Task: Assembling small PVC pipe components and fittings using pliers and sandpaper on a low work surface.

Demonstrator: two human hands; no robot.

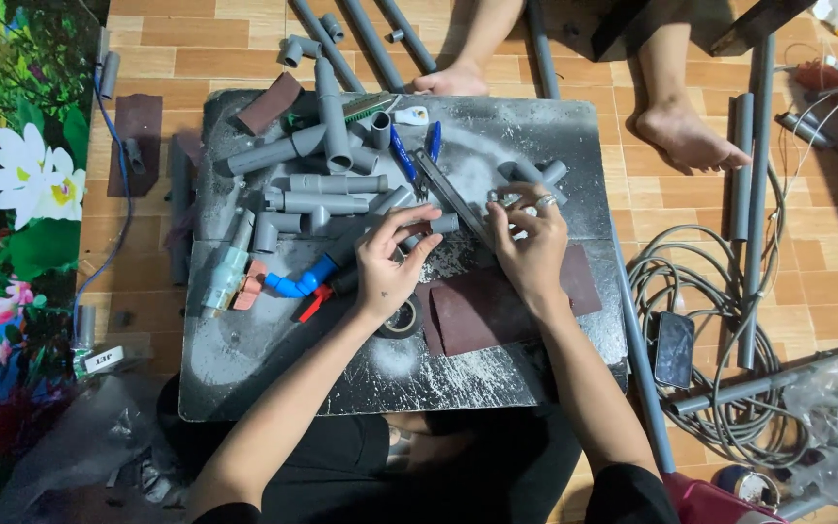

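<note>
My left hand [388,260] and my right hand [531,245] meet over the middle of a dusty black low table [244,369]. Between their fingertips is a short grey pipe piece [443,224]. The left fingers pinch its left end and the right fingers, one with a ring, close on its right end. A blue-handled pipe cutter [431,167] lies just behind the piece, its metal jaw running under my right fingers. A grey elbow fitting [535,175] sits behind my right hand.
Several grey pipes and fittings [327,180] crowd the table's far left. Near my wrists are a blue valve [295,284], black tape roll [405,316] and brown sandpaper [482,303]. Another person's bare feet [689,141] rest beyond the table. A phone [673,349], coiled cable and long pipes lie to the right.
</note>
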